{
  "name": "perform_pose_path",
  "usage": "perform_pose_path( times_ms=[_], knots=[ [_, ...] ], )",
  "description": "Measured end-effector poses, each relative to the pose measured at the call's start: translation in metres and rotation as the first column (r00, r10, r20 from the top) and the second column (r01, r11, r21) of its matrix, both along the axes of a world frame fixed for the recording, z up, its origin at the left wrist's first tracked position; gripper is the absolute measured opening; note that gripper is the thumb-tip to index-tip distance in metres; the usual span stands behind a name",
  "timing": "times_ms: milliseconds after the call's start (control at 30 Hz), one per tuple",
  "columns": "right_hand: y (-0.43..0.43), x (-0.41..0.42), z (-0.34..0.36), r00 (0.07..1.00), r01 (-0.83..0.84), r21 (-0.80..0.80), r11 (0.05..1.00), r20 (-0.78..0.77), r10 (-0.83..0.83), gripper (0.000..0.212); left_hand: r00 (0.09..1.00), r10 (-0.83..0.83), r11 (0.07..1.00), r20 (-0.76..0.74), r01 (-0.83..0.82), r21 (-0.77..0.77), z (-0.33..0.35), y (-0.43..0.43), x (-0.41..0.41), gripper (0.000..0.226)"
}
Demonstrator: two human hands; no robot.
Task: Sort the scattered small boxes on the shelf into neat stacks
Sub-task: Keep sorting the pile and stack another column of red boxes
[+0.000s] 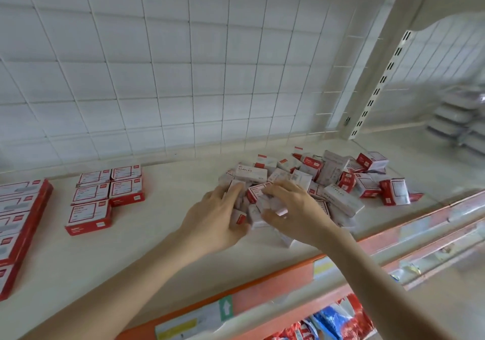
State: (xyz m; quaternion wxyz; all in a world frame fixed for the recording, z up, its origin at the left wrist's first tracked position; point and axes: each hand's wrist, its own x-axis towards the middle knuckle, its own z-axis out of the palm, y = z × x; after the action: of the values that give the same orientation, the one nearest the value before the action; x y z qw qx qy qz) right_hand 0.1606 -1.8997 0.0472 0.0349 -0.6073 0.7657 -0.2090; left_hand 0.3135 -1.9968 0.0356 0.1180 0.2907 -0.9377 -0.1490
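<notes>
- Cream shelf [162, 234]; white wire grid [183, 77] behind, orange front rail [275, 284].
- Loose heap of small boxes [338, 182] right of centre; larger red boxes [105, 198] lie flat at left.
- At the heap's near edge, left hand [217, 213] and right hand [296, 208], each grip curled round boxes.

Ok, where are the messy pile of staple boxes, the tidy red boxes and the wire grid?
pile of staple boxes [301, 179]: head view, a white box mid-pile.
tidy red boxes [89, 213]: head view, nearest box's top face.
wire grid [190, 62]: head view, a wire crossing mid-panel.
</notes>
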Motion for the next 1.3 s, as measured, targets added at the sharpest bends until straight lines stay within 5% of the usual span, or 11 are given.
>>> perform_pose_path(
  times_ms=[300, 567, 967, 1300],
  knots=[
    [0.002, -0.008, 0.002, 0.996, 0.002, -0.134, 0.991, 0.087, 0.009, 0.039, 0.996, 0.077, 0.994, 0.041, -0.080, 0.080, 0.000, 0.001, 0.000, 0.085],
    [-0.007, -0.032, 0.019, 0.987, 0.115, -0.230, 0.966, 0.140, -0.085, 0.039, 0.994, -0.003, 0.968, -0.105, -0.024, -0.250, -0.007, 0.000, -0.013, 0.057],
    [-0.026, -0.083, 0.015, 0.965, 0.247, -0.122, 0.961, -0.060, -0.256, 0.040, 0.996, -0.055, 0.928, 0.069, 0.077, -0.364, -0.003, 0.006, -0.063, 0.047],
    [-0.011, -0.085, 0.014, 0.975, 0.213, -0.126, 0.969, -0.034, -0.218, 0.037, 0.956, -0.216, 0.909, 0.197, 0.270, -0.318, 0.003, 0.020, -0.063, 0.047]
  ],
)
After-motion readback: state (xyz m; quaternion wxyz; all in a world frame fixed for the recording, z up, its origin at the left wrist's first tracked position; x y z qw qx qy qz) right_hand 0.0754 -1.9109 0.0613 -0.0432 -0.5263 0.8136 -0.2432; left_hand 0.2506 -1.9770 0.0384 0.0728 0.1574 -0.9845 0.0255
